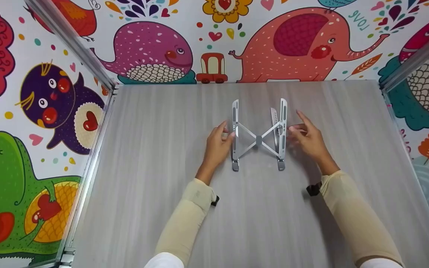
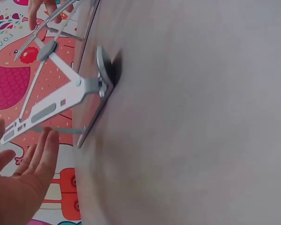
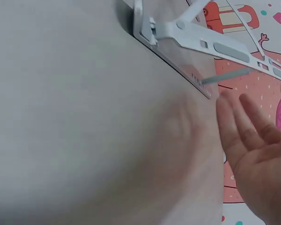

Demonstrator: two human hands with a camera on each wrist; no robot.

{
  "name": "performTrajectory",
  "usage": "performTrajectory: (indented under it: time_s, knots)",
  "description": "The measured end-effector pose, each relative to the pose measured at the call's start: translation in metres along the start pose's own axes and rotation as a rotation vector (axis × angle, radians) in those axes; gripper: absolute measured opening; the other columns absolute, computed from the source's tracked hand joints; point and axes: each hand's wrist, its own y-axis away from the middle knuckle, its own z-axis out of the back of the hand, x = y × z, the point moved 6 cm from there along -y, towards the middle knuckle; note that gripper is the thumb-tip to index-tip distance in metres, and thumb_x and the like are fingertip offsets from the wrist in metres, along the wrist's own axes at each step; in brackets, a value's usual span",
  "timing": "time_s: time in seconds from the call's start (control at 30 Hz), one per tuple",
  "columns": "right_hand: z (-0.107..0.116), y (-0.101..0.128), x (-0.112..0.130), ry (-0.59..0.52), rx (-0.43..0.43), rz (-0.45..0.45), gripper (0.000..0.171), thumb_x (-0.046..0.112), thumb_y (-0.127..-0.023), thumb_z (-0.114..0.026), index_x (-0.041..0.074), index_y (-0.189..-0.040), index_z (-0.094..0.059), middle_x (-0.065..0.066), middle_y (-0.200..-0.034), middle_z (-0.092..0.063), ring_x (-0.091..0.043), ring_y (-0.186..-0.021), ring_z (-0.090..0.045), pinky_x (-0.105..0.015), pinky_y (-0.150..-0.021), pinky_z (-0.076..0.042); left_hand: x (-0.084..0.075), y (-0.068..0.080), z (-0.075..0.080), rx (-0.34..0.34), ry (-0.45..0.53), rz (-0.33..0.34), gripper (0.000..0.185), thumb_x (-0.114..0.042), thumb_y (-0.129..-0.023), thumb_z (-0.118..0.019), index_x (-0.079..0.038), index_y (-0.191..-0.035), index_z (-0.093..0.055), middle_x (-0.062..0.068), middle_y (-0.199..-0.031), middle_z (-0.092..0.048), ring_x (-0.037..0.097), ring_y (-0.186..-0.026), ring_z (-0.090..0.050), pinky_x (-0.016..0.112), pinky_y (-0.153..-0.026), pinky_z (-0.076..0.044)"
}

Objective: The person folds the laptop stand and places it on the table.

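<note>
- the silver folding metal laptop stand [image 1: 258,136], two slotted side rails joined by crossed struts, stands near the middle of the pale grey wood-grain desk [image 1: 162,186], a little towards the far edge, with its small feet pointing at the person.
- it looks stiff and light, thin aluminium by the sheen; the hinged struts probably swing if only one rail is pushed, so it likely handles best with both rails taken at once.
- the bare metal looks smooth and may slide on the desk; the best hold seems to be the outer edge of each rail, about mid-length, clear of the crossing pivot where fingers could be pinched.
- the left hand [image 1: 219,142] is released, fingers straight, its fingertips at or just beside the left rail; the left wrist view shows a gap between palm and rail, so i cannot tell whether it touches.
- the right hand [image 1: 308,136] is likewise released, fingers spread, just beside the right rail.
- both wrist views are blurred and cut the stand off at the frame edge.
- a small raised support by the right rail is hard to make out.
</note>
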Motion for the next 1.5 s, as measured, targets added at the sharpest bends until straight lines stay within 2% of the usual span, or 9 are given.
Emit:
performTrajectory:
  time_s: [0.07, 0.17, 0.3, 0.43, 0.57, 0.73, 0.93, 1.13, 1.5]
  knots:
    - [-0.005, 0.002, 0.006, -0.046, 0.024, 0.004, 0.074, 0.011, -0.098, -0.067, 0.018, -0.162, -0.031, -0.032, -0.121, -0.065, -0.042, -0.095, -0.073, -0.048, -0.072, -0.061, 0.000, 0.001, -0.005, 0.011, 0.031, 0.010, 0.057, -0.019, -0.100, -0.065, -0.009, -0.153, -0.046, 0.011, -0.120, -0.062, 0.019, -0.094, -0.069, 0.029, -0.079, -0.058]
    - [-0.013, 0.006, 0.016, -0.073, 0.070, -0.012, 0.081, 0.004, -0.093, -0.072, 0.018, -0.162, -0.031, -0.031, -0.122, -0.063, -0.044, -0.095, -0.072, -0.055, -0.073, -0.059, 0.000, 0.001, -0.012, 0.027, 0.071, 0.025, 0.062, -0.010, -0.098, -0.066, -0.013, -0.155, -0.043, 0.012, -0.121, -0.062, 0.015, -0.089, -0.068, 0.026, -0.073, -0.058]
    - [-0.022, 0.008, 0.023, -0.081, 0.122, -0.067, 0.090, -0.003, -0.089, -0.074, 0.021, -0.163, -0.029, -0.028, -0.118, -0.060, -0.032, -0.093, -0.073, -0.057, -0.073, -0.059, 0.002, 0.002, -0.017, 0.036, 0.083, 0.041, 0.072, 0.001, -0.095, -0.067, -0.016, -0.159, -0.038, 0.012, -0.118, -0.063, 0.012, -0.083, -0.065, 0.025, -0.069, -0.057]
    - [-0.026, 0.008, 0.020, -0.082, 0.143, -0.099, 0.091, -0.008, -0.090, -0.070, 0.022, -0.163, -0.026, -0.023, -0.110, -0.055, -0.029, -0.090, -0.071, -0.053, -0.070, -0.060, 0.005, 0.005, -0.017, 0.024, 0.067, 0.062, 0.075, 0.001, -0.094, -0.068, -0.022, -0.159, -0.038, 0.007, -0.109, -0.065, 0.011, -0.080, -0.066, 0.026, -0.068, -0.057]
    - [-0.029, 0.007, 0.015, -0.090, 0.154, -0.098, 0.091, -0.007, -0.092, -0.068, 0.027, -0.164, -0.023, -0.020, -0.104, -0.052, -0.030, -0.087, -0.069, -0.053, -0.067, -0.061, 0.007, 0.008, -0.015, -0.002, 0.047, 0.079, 0.072, -0.003, -0.095, -0.069, -0.025, -0.158, -0.040, 0.004, -0.103, -0.067, 0.012, -0.083, -0.067, 0.026, -0.068, -0.057]
    - [-0.031, 0.008, 0.011, -0.100, 0.171, -0.108, 0.089, -0.004, -0.095, -0.066, 0.029, -0.164, -0.021, -0.018, -0.103, -0.049, -0.030, -0.086, -0.066, -0.058, -0.066, -0.059, 0.007, 0.010, -0.015, -0.010, 0.039, 0.066, 0.071, -0.002, -0.095, -0.069, -0.023, -0.157, -0.041, 0.006, -0.100, -0.067, 0.011, -0.082, -0.067, 0.023, -0.066, -0.056]
    - [-0.031, 0.009, 0.011, -0.064, 0.164, -0.129, 0.087, -0.001, -0.097, -0.065, 0.034, -0.163, -0.020, -0.015, -0.101, -0.047, -0.028, -0.088, -0.061, -0.056, -0.067, -0.060, 0.004, 0.008, -0.016, -0.006, 0.023, 0.039, 0.070, -0.001, -0.095, -0.068, -0.022, -0.156, -0.042, 0.006, -0.099, -0.065, 0.009, -0.078, -0.064, 0.022, -0.063, -0.055]
    - [-0.032, 0.008, 0.012, -0.054, 0.159, -0.133, 0.087, -0.001, -0.097, -0.064, 0.032, -0.163, -0.021, -0.014, -0.096, -0.047, -0.026, -0.085, -0.058, -0.055, -0.067, -0.060, 0.003, 0.007, -0.017, 0.010, -0.009, 0.032, 0.069, -0.002, -0.096, -0.068, -0.022, -0.156, -0.041, 0.006, -0.099, -0.064, 0.009, -0.077, -0.062, 0.022, -0.061, -0.053]
    - [-0.034, 0.010, 0.013, -0.075, 0.159, -0.154, 0.088, -0.003, -0.097, -0.064, 0.037, -0.163, -0.021, -0.014, -0.093, -0.048, -0.031, -0.086, -0.057, -0.053, -0.067, -0.061, 0.002, 0.005, -0.020, 0.024, -0.022, 0.039, 0.069, -0.003, -0.096, -0.068, -0.023, -0.156, -0.041, 0.006, -0.098, -0.063, 0.009, -0.075, -0.062, 0.022, -0.061, -0.053]
